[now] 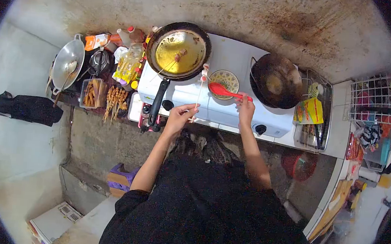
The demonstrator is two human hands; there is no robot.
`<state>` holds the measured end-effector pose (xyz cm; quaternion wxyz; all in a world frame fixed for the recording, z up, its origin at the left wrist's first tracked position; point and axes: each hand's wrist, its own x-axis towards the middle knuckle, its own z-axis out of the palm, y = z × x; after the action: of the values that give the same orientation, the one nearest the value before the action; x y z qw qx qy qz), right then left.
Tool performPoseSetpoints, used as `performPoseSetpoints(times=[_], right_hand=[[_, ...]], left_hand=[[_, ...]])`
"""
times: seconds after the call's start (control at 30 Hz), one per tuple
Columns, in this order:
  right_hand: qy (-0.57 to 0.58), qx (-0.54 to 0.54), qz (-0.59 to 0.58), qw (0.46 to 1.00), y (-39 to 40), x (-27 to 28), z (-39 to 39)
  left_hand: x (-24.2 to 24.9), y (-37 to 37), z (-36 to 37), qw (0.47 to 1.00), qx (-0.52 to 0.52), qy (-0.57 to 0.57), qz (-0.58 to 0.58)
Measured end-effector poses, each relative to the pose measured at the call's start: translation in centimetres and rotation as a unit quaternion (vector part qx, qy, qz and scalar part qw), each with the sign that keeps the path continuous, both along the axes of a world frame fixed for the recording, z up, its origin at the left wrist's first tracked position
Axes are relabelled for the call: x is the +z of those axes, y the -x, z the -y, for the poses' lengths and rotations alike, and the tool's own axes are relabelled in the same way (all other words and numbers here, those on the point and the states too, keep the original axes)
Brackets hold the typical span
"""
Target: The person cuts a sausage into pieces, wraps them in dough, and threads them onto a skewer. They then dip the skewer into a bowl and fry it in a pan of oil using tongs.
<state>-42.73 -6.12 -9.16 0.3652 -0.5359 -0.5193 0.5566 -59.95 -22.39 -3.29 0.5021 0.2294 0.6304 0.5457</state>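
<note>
My left hand [180,119] pinches the lower end of a thin skewer [200,92], which stands nearly upright with pale pieces of food at its top. My right hand [245,111] grips the handle of a red spoon [221,91]. The spoon's bowl lies over the near part of a small patterned plate [235,80] on the white stove [231,46]. To the left, a frying pan [206,45] holds yellow oil and another skewer [177,57] with browned pieces, its stick end reaching over the pan's near rim.
A dark wok [288,79] sits on the stove's right side. At left are browned skewers [116,99], a plastic container of brown sticks [93,93], bottles [135,34] and a metal wok [68,61]. A yellow packet [309,111] lies by a metal rack at right. The pan's black handle [159,98] points towards me.
</note>
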Motion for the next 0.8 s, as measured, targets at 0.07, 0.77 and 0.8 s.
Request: performPoseSetpoints(times=[0.07,0.77,0.8], right_hand=[[0.048,-0.023,-0.033,0.998,-0.4,1.3,0.3],[-0.383,0.038,0.119,0.915,-0.3,10.6,-0.8],[-0.383,0.038,0.120,0.915,-0.3,10.6,-0.8]], left_hand=[[0.3,0.0,-0.4,0.999,-0.011,0.027,-0.011],[-0.9,-0.1,-2.9,0.991,-0.130,0.004,-0.009],[-0.8,-0.1,-3.0,0.993,-0.120,0.005,0.010]])
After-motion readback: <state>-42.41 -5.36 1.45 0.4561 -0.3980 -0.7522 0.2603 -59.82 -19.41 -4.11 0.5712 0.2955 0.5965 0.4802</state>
